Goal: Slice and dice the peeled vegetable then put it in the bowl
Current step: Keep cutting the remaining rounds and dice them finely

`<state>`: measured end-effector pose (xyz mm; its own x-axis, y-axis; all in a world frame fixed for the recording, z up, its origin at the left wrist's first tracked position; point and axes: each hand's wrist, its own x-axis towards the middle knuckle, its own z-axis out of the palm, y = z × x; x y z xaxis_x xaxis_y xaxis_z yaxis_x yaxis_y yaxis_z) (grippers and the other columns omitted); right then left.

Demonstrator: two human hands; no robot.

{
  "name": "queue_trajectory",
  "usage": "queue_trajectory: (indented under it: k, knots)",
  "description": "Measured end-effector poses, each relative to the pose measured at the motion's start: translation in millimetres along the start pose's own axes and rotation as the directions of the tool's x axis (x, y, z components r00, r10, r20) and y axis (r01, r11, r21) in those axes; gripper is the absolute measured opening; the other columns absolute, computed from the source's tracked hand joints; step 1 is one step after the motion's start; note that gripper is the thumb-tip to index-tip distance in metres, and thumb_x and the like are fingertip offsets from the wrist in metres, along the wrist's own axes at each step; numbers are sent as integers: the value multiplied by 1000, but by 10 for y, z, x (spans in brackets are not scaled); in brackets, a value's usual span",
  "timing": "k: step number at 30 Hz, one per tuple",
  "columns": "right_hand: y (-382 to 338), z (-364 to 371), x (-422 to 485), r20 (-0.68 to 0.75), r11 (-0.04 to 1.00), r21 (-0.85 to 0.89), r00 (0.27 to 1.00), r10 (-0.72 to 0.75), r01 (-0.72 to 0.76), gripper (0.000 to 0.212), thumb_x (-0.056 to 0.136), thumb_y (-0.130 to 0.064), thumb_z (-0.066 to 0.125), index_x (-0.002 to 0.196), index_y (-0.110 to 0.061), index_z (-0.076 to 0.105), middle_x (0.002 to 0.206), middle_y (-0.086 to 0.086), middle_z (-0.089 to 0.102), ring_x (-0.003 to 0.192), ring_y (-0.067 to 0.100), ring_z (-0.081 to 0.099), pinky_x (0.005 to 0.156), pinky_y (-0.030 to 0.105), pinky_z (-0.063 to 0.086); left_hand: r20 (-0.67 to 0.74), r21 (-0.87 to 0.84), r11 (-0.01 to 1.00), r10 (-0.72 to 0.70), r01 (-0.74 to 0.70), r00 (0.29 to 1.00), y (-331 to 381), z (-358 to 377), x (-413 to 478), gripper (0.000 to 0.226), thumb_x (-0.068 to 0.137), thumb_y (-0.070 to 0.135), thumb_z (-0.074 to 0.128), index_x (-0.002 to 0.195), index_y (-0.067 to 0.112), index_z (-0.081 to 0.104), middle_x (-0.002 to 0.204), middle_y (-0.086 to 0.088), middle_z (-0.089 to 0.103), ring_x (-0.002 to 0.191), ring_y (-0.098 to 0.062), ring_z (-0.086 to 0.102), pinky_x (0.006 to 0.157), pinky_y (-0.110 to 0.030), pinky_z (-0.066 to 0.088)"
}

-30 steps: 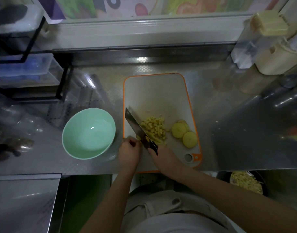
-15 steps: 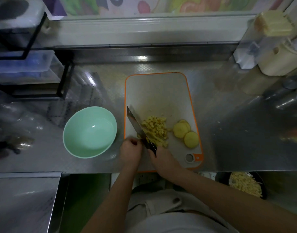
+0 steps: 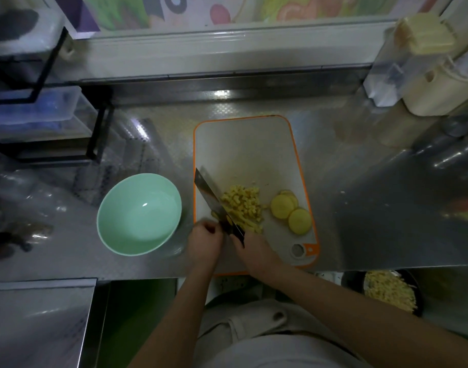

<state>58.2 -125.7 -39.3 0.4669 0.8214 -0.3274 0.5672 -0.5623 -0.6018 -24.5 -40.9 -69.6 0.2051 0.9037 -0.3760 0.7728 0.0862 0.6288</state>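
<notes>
A steel counter (image 3: 360, 208) is carrying the whole arrangement, with a white cutting board (image 3: 243, 155), orange at its rim, lying lengthwise at the centre. A pale green bowl (image 3: 137, 216) is sitting upright just beside the board's left edge, apart from it, and is holding none of the vegetable. Below and to the right of the board, under the counter's near edge, a dark dish (image 3: 418, 298) is holding pale yellow shreds. The right hand (image 3: 255, 251) is resting over the near end of the board, its fingers wrapping round the dark handle of a knife (image 3: 207, 192), whose broad blade is running diagonally toward the board's left edge. The left hand (image 3: 205, 243) is lying at the board's near left corner, just left of the blade, its fingers curling inward; whether they are pinching a piece cannot be told, since the knuckles are hiding the fingertips. The peeled vegetable is lying on the near half of the board in two forms: a pile of diced pieces (image 3: 243, 205) is sitting against the right face of the blade, with a few yellow bits showing on the blade's left side, and a short overlapping row of round slices (image 3: 291, 212) is lying near the board's right edge, slightly apart from the pile.
</notes>
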Motion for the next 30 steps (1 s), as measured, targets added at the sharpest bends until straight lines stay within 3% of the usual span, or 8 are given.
queue_trajectory:
  k: [4,7,12,17,21,25,27,30]
  knots:
    - [79,-56,36,85,982,184,996,18,-33,28,99,-31,45,82,-10,54,90,15,63,83,21,59,71,30,41,-6,28,999,34,-34,999,-87,57,13,13,90,21,53,86,13,62,87,-4,61,72,-15,53,59,-26,34]
    - [155,-151,45,93,946,319,995,22,-50,35,97,-32,48,74,-5,53,68,7,53,66,17,52,56,25,36,-52,-40,998,49,-51,997,-83,84,-7,15,95,22,47,87,12,56,92,-5,58,78,-17,51,65,-26,33]
    - [215,-371,44,122,886,458,992,22,-76,42,97,-28,49,59,-16,37,48,-2,34,35,4,36,41,17,23,-113,-342,936,53,-89,992,160,58,-79,25,99,26,39,83,10,50,83,-8,52,76,-18,49,64,-28,31]
    - [271,-400,7,169,832,544,986,15,-106,39,97,-30,50,61,-17,39,48,-1,35,37,7,32,43,24,26,-122,-497,864,22,-80,992,397,17,-8,26,94,22,52,70,12,47,66,-1,49,62,-10,45,50,-11,35]
    - [296,-396,-53,152,779,614,987,47,-131,35,96,-28,51,64,-17,43,48,-1,38,38,9,36,41,22,28,-111,-457,883,59,-104,992,378,21,26,27,91,14,55,65,15,49,62,0,49,61,-14,46,57,-21,37]
    - [306,-429,-96,88,810,576,994,71,-109,37,96,-30,51,62,-19,43,38,-10,41,33,2,38,44,21,28,-78,-288,938,175,-190,982,243,22,-13,20,88,7,59,68,6,57,57,6,49,55,-7,46,47,-11,33]
    - [297,-504,-128,48,839,539,998,47,-66,41,97,-33,48,59,-20,42,36,-12,43,35,1,41,44,16,28,-37,-207,956,202,-206,979,154,20,-11,9,86,3,59,90,1,67,69,-1,59,64,-16,55,51,-14,32]
    - [324,-626,-162,7,910,414,999,-32,26,39,99,-33,43,62,-21,47,42,-9,48,41,1,45,44,16,29,-144,-207,958,173,-201,974,136,-61,-14,32,87,1,49,116,8,62,99,-11,64,85,-24,59,71,-23,42]
